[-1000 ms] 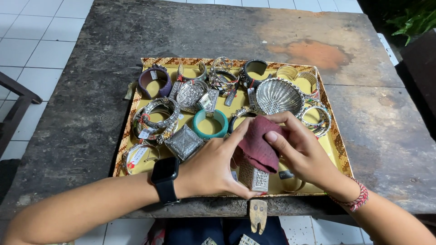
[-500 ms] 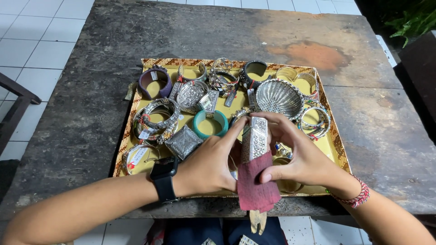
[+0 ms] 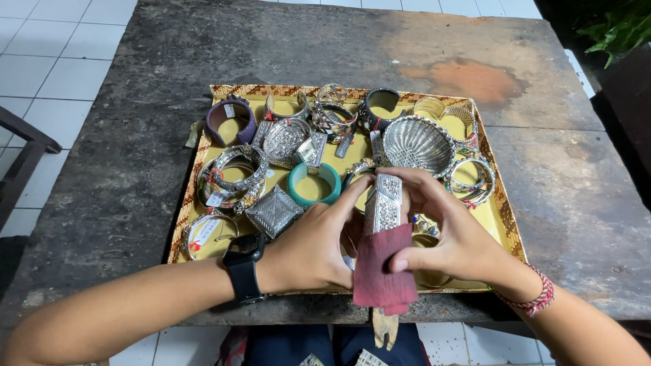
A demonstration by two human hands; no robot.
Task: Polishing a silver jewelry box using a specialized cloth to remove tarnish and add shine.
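While the embossed silver cuff (image 3: 384,203) is standing upright over the tray's (image 3: 505,224) near edge, my left hand (image 3: 313,242) and right hand (image 3: 453,234) are pinching it, maroon cloth (image 3: 382,271) hanging beneath; its upper face is shining, and many bangles (image 3: 230,173) are lying unhandled.

A small jewellery stall or craft workshop, likely a porch or patio: a weathered table (image 3: 169,135) holds a yellow woven-rimmed tray (image 3: 505,224) of price-tagged silver bangles (image 3: 234,169); white floor tiles (image 3: 47,61) at 10 o'clock, green foliage (image 3: 620,30) at 2.
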